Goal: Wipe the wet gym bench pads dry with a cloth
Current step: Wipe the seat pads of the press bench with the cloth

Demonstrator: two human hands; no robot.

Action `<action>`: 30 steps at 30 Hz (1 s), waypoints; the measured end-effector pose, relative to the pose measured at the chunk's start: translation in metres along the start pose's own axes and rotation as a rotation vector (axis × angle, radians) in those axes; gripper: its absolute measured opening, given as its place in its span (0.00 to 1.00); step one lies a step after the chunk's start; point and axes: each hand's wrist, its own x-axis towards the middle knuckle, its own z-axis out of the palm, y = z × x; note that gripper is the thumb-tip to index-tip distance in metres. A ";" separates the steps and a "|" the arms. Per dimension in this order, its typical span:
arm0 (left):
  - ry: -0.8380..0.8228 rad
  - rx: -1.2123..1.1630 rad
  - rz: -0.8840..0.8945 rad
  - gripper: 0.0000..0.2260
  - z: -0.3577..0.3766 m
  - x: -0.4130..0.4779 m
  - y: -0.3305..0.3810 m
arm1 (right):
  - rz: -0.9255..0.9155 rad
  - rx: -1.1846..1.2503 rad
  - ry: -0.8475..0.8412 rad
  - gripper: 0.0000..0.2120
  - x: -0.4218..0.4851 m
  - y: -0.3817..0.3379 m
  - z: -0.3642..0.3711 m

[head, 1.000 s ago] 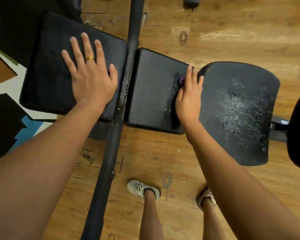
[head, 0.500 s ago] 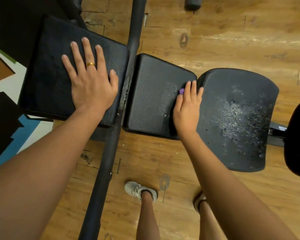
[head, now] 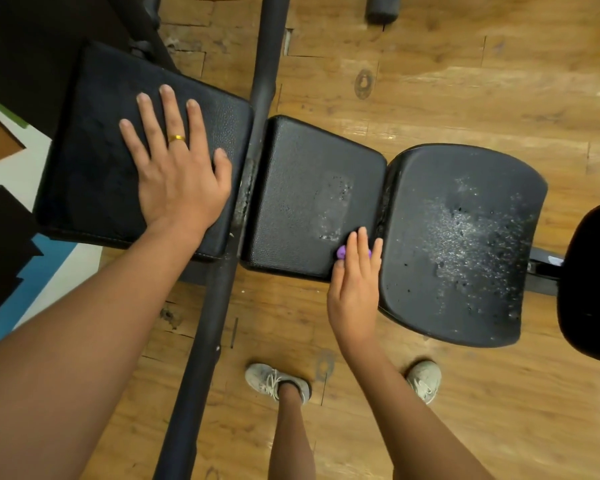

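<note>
Three black bench pads lie in a row. My left hand rests flat, fingers spread, on the left pad. The middle pad shows a smeared wet streak near its right side. My right hand lies with straight fingers at that pad's near right corner, pressing a small purple cloth of which only bits peek out on both sides of the fingers. The right pad carries many water droplets across its middle.
A black metal bar runs from top to bottom between the left and middle pads. Another black padded part sits at the right edge. My two feet in grey shoes stand on the wooden floor below the bench.
My right hand has slid with the cloth along the middle pad's right side toward me, leaving a smeared streak behind. The left hand has stayed flat on the left pad.
</note>
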 end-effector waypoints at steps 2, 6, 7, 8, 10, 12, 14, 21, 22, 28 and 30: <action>-0.001 0.001 -0.002 0.30 0.001 0.000 0.000 | -0.067 -0.009 -0.013 0.24 0.021 0.004 -0.006; 0.008 -0.005 0.002 0.30 0.002 0.001 0.000 | -0.293 -0.080 -0.118 0.24 0.106 0.016 -0.028; 0.011 -0.006 0.002 0.30 0.002 0.001 0.000 | -0.400 -0.127 -0.155 0.24 0.129 0.020 -0.035; 0.012 -0.008 0.002 0.30 0.002 0.001 0.000 | -0.533 -0.184 -0.190 0.24 0.148 0.024 -0.042; 0.012 -0.008 0.000 0.30 0.003 0.000 -0.001 | -0.814 -0.311 -0.274 0.24 0.176 0.037 -0.059; 0.020 0.005 0.001 0.30 0.005 0.000 -0.001 | -1.007 -0.398 -0.352 0.24 0.197 0.047 -0.071; 0.019 0.012 -0.002 0.30 0.005 0.001 -0.002 | -1.091 -0.427 -0.384 0.24 0.212 0.050 -0.077; -0.001 0.033 -0.013 0.30 0.003 0.001 -0.001 | -1.302 -0.382 -0.382 0.22 0.238 -0.018 -0.055; -0.007 0.038 -0.016 0.30 0.002 0.001 -0.001 | -1.322 -0.380 -0.395 0.22 0.242 -0.031 -0.050; -0.031 0.018 -0.025 0.30 -0.001 0.004 0.000 | -1.289 -0.418 -0.409 0.23 0.246 0.001 -0.068; -0.037 0.017 -0.037 0.30 -0.002 0.004 0.000 | -1.238 -0.438 -0.410 0.23 0.242 0.028 -0.081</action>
